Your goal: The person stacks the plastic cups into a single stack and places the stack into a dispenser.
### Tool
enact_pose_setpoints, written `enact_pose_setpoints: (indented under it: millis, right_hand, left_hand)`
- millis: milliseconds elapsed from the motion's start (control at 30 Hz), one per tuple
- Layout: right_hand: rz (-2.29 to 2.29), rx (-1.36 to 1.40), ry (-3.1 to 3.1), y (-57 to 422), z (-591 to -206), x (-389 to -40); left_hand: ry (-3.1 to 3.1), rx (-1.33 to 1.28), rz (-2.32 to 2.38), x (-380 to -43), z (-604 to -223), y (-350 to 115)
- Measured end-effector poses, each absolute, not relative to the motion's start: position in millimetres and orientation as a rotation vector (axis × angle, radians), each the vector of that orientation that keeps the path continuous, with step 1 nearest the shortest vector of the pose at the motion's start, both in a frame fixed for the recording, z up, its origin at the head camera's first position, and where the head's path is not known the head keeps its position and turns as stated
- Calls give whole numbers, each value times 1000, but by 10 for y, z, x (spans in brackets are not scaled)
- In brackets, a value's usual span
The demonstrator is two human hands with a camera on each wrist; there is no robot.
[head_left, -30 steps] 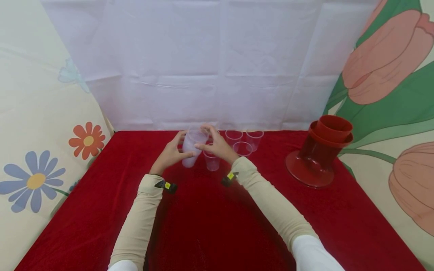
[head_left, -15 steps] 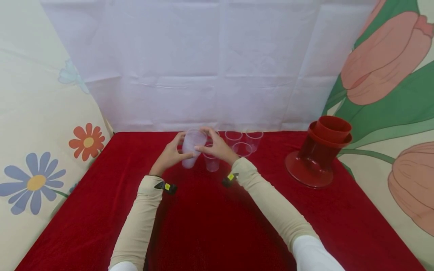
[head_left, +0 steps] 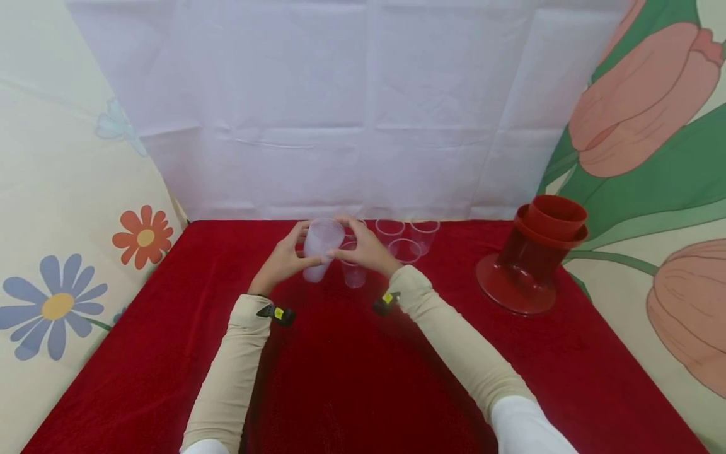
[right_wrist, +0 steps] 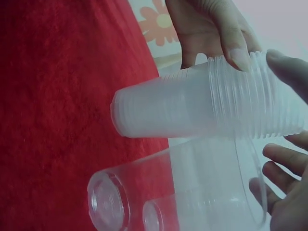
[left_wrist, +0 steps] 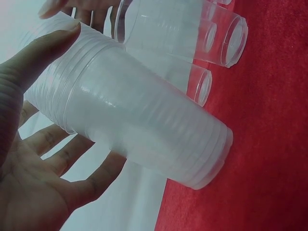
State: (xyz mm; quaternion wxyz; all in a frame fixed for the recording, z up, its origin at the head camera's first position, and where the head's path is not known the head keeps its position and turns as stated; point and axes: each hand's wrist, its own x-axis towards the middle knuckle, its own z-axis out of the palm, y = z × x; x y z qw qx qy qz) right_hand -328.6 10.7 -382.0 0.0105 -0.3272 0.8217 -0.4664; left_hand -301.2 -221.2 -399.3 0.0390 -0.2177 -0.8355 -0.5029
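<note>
My left hand grips a nested stack of clear plastic cups, thumb on one side and fingers spread round the other. The stack stands slightly tilted, rims up. From the other side my right hand holds the stack near its rims, its thumb lying at the ridged rim end and its fingers curled behind. Close to the right of the stack stands a single clear plastic cup, partly covered by the right hand.
Several more single cups stand upright farther right, among them a nearer cup and a back cup. A red plastic piece with a round base stands at the right on the red tablecloth. A white cloth backdrop hangs behind.
The right hand's thumb and fingers have slid slightly down toward me along the stack's rim end. The left hand stays round the stack, and the single cups have not moved.
</note>
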Motion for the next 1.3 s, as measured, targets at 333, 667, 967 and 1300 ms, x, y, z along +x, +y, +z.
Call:
enact_pose_setpoints:
  millis: [333, 667, 967, 1300]
  right_hand:
    - [-1367, -1030, 2652, 137, -3853, -3283]
    - [-1518, -1077, 2627, 234, -3883, -3241]
    - [-1708, -1029, 2542, 408, -3766, -3132]
    - [-1827, -1133, 2620, 620, -3636, -3060]
  left_hand:
    - [-2576, -659, -1547, -2972, -3942, -2165]
    - [-2543, -691, -1550, -3004, -4014, -2142]
    - [-2562, -653, -1564, -2975, -3937, -2140]
    - [-2597, -647, -1525, -2730, -3664, -2065]
